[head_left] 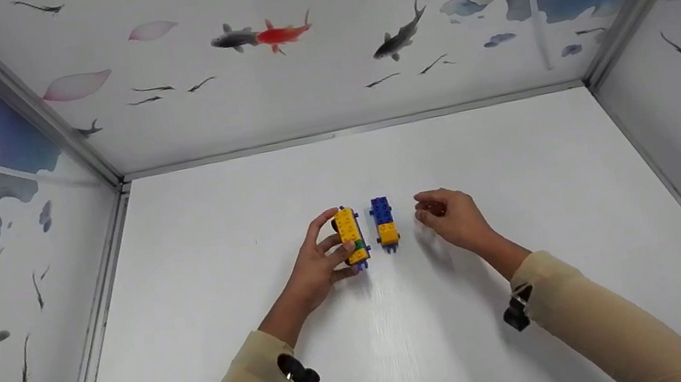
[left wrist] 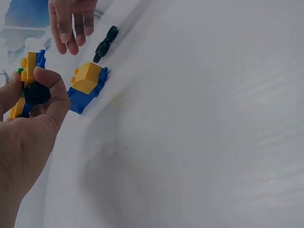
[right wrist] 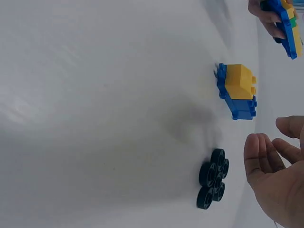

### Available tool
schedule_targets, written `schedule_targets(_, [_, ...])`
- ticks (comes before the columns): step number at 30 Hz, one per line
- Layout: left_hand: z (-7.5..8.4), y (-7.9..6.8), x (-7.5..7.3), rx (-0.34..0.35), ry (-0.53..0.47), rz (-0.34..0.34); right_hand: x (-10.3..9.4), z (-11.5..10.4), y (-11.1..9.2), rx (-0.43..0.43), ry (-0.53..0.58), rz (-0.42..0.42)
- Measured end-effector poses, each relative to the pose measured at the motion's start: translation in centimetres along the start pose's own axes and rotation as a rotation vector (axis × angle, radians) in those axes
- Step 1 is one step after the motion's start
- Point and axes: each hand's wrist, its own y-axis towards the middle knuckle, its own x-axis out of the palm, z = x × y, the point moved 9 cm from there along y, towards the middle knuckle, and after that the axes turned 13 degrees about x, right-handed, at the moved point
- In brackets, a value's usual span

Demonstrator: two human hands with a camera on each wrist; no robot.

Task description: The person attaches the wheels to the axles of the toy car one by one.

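My left hand (head_left: 314,271) grips a toy block vehicle (head_left: 343,219), with its thumb across the top. Yellow studded bricks and a green piece sit on its blue base, and a black wheel (left wrist: 37,94) shows on its side in the left wrist view. Just to its right, a second toy vehicle (head_left: 382,211) stands on the table, with a blue base and a yellow block (right wrist: 237,81) at its near end. No wheels show on that one. My right hand (head_left: 458,218) hovers farther right, fingers loosely bent and holding nothing. Several loose black wheels (right wrist: 207,174) lie on the table close to it.
The white table (head_left: 367,352) is bounded by a metal-edged back wall (head_left: 325,97) and side walls, printed with fish and leaves. A dark wrist device (head_left: 300,374) hangs at the left sleeve and another (head_left: 517,313) at the right.
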Motion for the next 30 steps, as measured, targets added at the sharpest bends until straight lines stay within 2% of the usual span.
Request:
schedule_targets(6, [-0.2,-0.1,-0.2,0.001,0.02,0.003,-1.6,1.1,0.4,-0.079,-0.037,0.079])
schedule_targets(10, [-0.4,-0.1,-0.4,-0.004,0.016,0.009,-2.3,1.9,0.6,-0.11,-0.1,0.112])
schedule_targets(17, [-0.5,-0.1,-0.4,-0.012,-0.001,0.015,-3.0,3.3,0.8,-0.1,-0.198,0.137])
schedule_targets(30, [-0.8,-0.2,-0.6,-0.038,-0.05,0.034,-2.7,4.9,1.0,-0.095,-0.315,0.14])
